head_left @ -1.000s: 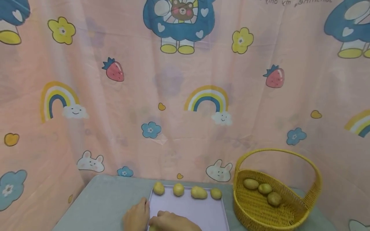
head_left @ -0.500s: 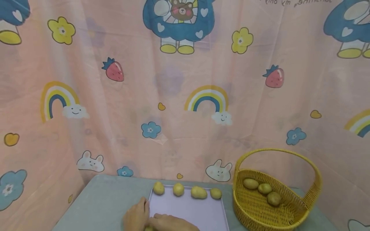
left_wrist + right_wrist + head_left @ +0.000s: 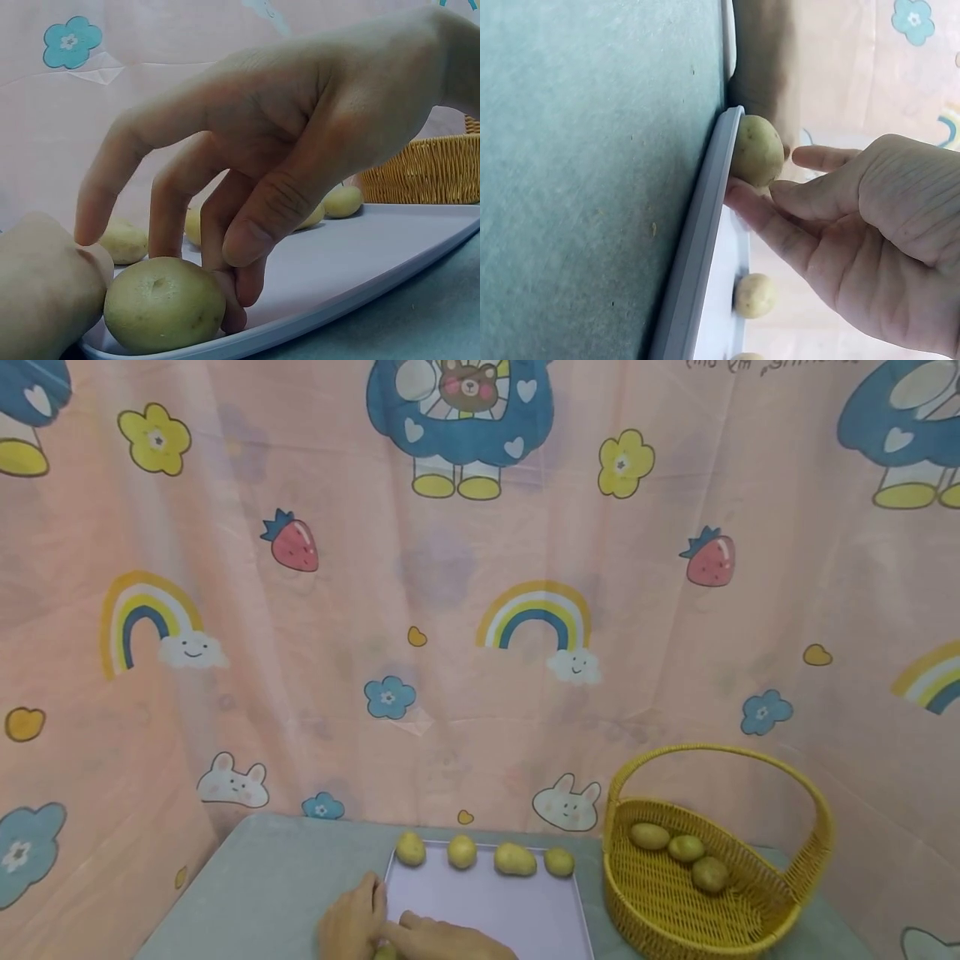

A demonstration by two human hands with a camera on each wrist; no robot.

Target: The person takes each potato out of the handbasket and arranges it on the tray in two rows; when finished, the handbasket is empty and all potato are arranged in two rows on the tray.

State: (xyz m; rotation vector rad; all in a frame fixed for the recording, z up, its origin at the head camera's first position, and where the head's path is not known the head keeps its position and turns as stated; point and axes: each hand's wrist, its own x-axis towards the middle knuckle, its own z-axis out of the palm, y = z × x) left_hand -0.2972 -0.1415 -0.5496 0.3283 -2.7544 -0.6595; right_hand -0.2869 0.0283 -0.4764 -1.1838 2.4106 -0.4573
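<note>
A yellowish potato (image 3: 165,306) sits in the near-left corner of the pale lilac tray (image 3: 487,897). My right hand (image 3: 450,939) reaches over it, fingers bent downward and fingertips against its side. Its thumb hovers close beside the potato in the right wrist view. My left hand (image 3: 351,920) lies along the left edge of the tray, next to that potato; its fingertips are hidden in the head view. Along the far edge of the tray stand more potatoes (image 3: 515,859), spaced out in a row.
A yellow woven basket (image 3: 697,918) with a tall handle stands right of the tray, holding three oval, potato-like items (image 3: 709,875). A grey-green cloth (image 3: 262,885) covers the table. Behind hangs a pink printed curtain (image 3: 450,752).
My right hand has moved slightly left and toward me, to the tray's near-left corner, with the potato under it. My left hand has hardly moved.
</note>
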